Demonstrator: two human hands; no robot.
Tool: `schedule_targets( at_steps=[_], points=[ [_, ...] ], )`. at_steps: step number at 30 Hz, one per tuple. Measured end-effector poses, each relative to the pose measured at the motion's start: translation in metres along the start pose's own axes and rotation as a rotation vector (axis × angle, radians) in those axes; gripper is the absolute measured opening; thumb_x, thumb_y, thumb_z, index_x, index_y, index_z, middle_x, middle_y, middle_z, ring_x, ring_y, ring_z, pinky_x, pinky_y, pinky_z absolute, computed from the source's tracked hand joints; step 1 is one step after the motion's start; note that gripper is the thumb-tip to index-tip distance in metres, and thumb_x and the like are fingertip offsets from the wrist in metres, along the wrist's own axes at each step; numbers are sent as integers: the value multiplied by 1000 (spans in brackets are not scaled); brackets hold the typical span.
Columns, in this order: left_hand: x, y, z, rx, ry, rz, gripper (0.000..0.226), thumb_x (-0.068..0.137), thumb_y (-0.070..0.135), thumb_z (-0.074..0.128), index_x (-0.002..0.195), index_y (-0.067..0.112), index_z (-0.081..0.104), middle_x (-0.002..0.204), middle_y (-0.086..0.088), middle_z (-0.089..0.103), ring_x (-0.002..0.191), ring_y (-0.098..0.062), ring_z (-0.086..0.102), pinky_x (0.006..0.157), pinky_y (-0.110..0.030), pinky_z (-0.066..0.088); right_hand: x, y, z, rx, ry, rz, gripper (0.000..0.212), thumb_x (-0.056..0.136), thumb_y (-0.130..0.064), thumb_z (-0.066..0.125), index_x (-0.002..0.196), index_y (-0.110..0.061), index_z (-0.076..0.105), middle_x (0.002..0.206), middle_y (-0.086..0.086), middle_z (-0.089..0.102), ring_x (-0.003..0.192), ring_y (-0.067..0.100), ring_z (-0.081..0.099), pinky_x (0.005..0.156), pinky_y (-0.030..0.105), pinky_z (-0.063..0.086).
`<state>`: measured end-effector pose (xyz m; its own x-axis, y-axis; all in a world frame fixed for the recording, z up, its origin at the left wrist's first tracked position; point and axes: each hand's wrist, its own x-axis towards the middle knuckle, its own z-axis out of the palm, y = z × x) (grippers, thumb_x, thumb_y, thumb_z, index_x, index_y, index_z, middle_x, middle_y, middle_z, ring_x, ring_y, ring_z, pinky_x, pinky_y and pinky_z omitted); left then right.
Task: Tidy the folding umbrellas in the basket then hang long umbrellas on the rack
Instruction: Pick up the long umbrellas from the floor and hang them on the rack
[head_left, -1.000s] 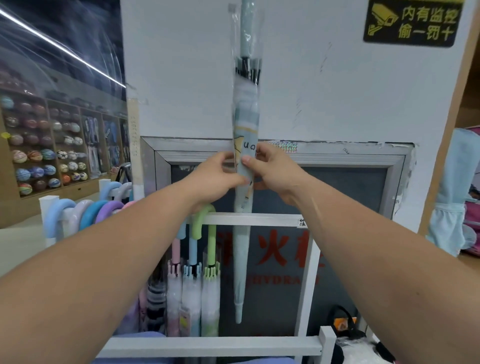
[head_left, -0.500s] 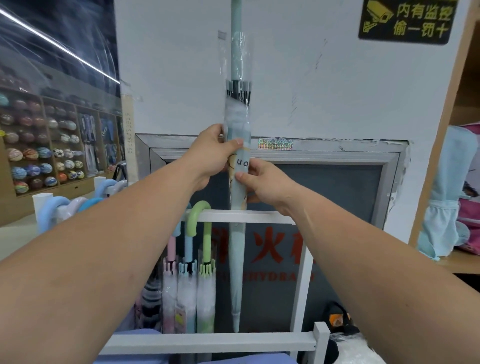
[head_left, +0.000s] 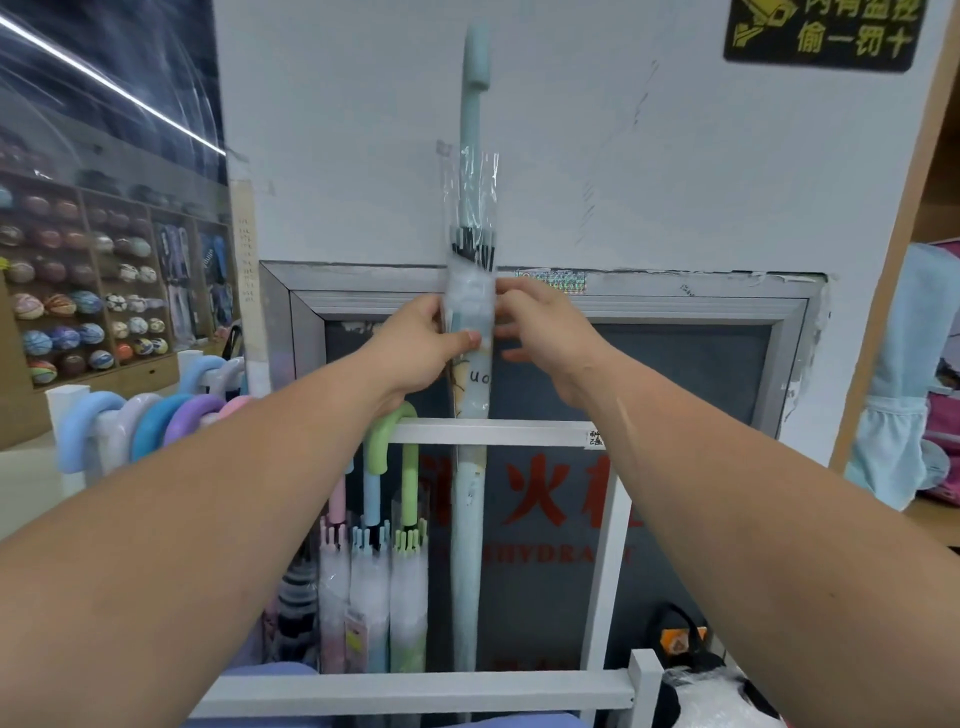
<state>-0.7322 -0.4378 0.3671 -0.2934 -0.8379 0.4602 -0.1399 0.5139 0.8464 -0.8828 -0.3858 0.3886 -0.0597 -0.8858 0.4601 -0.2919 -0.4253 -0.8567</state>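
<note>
A long pale teal umbrella in a clear plastic sleeve stands upright in front of the white rack. Its straight handle end points up along the wall, and its tip drops out of sight behind the rack's front bar. My left hand grips the umbrella at its middle, thumb across the front. My right hand is blurred at the sleeve's right edge, with its fingers loosely spread and touching the plastic. Three long umbrellas hang from the rail to the left by a green hook handle and pink and blue ones.
Several pastel hook handles crowd a rail at the left. Behind the rack is a grey-framed fire hydrant cabinet. A black bag and a plastic-wrapped bundle lie at the lower right. Shelves of balls fill the far left.
The umbrella has come down, so its handle end now shows against the wall and its tip has sunk behind the front bar. My right hand's pinch has loosened into spread fingers.
</note>
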Motion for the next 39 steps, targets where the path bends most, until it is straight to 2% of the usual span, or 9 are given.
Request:
schedule_targets(
  at_steps=[6,11,14,16,20,25,29,35,39],
  points=[
    [-9,-15,-9,237,-192,-11,34,82,19,79,113,27,65,106,5,76,102,-15,71,97,-38,53,10,10,11,-70,3,-73,6,98,-21,61,101,-23,66,99,0,72,94,18,69,84,36,57],
    [-15,-8,-13,512,-225,16,15,88,34,75,96,33,63,90,13,68,84,-7,63,70,-23,45,5,18,12,-82,-79,-27,14,97,-12,62,106,-21,68,106,10,75,99,30,72,85,52,60],
    [-15,-2,-19,450,-223,7,31,78,49,78,103,33,68,97,12,73,91,-6,68,84,-27,53,0,24,11,-146,-142,-9,17,97,-14,63,113,-16,70,104,14,75,95,35,72,80,53,61],
    [-15,5,-22,329,-159,5,40,79,46,77,115,30,67,105,8,74,95,-10,69,86,-32,54,-2,29,11,-203,-160,-23,17,96,-17,65,112,-18,71,87,3,75,80,24,71,80,49,61],
    [-13,11,-21,225,-47,53,17,95,25,67,111,29,66,96,8,72,80,-4,63,72,-25,46,-8,37,12,-251,-166,-26,14,95,-13,66,108,-16,70,61,-20,61,55,-5,53,67,22,49],
    [-18,5,-14,154,-13,41,11,94,13,67,102,21,71,97,-1,76,74,-6,64,73,-24,48,-13,40,12,-405,-186,-18,21,91,-20,73,97,-1,66,68,0,55,62,14,48,62,28,40],
    [-21,-4,-12,269,-60,12,12,91,13,72,103,13,73,99,-7,76,89,-19,70,87,-34,54,-14,24,-1,-553,-227,4,19,86,-14,70,105,-15,71,78,0,68,70,13,62,65,30,54],
    [-28,-7,-14,415,-183,-40,8,87,16,77,93,11,74,93,-5,77,96,-24,72,91,-36,54,-12,-16,-17,58,-94,48,37,100,-42,50,128,-20,61,121,2,70,114,19,66,96,40,53],
    [-32,0,-14,436,-211,-42,6,86,15,77,82,18,74,84,1,78,81,-13,71,80,-28,53,-18,-19,-13,-42,-206,-26,27,97,-42,60,118,-27,66,110,-6,74,106,11,70,105,42,47]
  ],
)
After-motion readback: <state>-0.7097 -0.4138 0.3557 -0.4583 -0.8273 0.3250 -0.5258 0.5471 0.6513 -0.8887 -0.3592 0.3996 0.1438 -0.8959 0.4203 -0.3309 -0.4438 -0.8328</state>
